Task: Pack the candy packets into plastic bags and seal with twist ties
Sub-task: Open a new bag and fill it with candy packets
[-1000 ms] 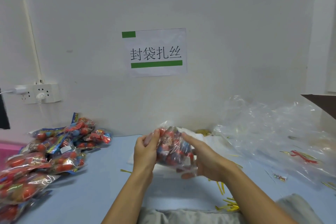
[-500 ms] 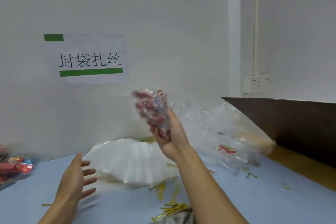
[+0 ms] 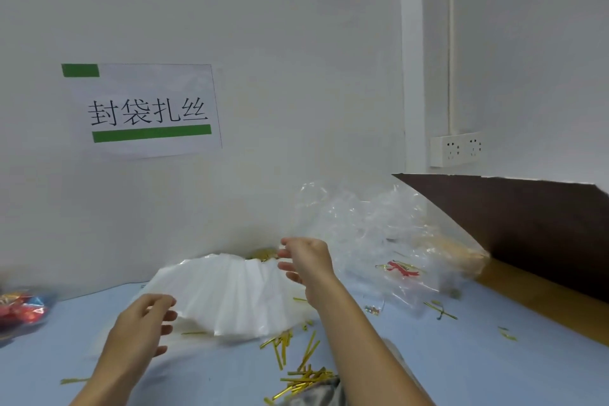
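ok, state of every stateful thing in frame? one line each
left hand: open, empty, at the near edge of the bag stack
right hand: open, empty, raised
stack of white bags: fanned out flat on table
twist ties: loose, scattered
candy packets: unbagged, piled at left edge
wall socket: nothing plugged in

In the lower centre of the frame, a fanned stack of white plastic bags [image 3: 227,297] lies on the pale blue table [image 3: 461,356]. The left hand [image 3: 141,326] hovers at the stack's lower left edge with fingers loosely curled, holding nothing. The right hand [image 3: 304,260] is raised above the stack's right end, fingers relaxed and empty. Gold twist ties [image 3: 298,362] lie scattered in the bottom centre. A crumpled heap of clear plastic bags [image 3: 379,241] sits at centre right, against a dark brown panel [image 3: 527,227]. Red candy packets [image 3: 19,310] show blurred at the left edge. A paper sign [image 3: 145,109] hangs on the wall at upper left; a white socket strip [image 3: 456,149] is mounted at right.
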Available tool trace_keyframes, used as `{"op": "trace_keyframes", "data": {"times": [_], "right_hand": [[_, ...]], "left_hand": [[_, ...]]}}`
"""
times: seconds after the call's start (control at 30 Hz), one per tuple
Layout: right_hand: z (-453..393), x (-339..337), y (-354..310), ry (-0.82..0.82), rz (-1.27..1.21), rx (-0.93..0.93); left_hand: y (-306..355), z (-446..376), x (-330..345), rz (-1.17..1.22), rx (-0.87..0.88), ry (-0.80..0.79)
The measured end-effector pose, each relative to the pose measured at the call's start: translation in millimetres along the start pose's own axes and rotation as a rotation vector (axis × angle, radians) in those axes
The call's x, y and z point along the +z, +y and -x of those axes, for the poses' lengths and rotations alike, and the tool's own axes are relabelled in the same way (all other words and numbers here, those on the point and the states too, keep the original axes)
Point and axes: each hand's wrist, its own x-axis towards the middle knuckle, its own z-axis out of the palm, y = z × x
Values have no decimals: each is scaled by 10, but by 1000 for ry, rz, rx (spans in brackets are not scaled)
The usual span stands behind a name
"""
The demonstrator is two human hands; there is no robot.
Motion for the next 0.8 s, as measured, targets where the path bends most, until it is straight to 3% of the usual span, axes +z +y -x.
{"op": "trace_keyframes", "data": {"times": [0.13, 0.47, 0.6, 0.7, 0.8], "right_hand": [[-32, 10, 85, 57, 184, -70], [-158, 159, 430, -1, 735, -224], [-192, 147, 564, -7, 1089, -142], [-179, 186, 677, -107, 1236, -60], [-190, 227, 747, -86, 1260, -117]], "left_hand": [[-34, 19, 17, -130, 65, -48], [-65, 45, 17, -275, 149, -53], [-62, 52, 34, -305, 165, -55], [-64, 56, 33, -315, 162, -66], [-72, 57, 38, -322, 157, -81]]}}
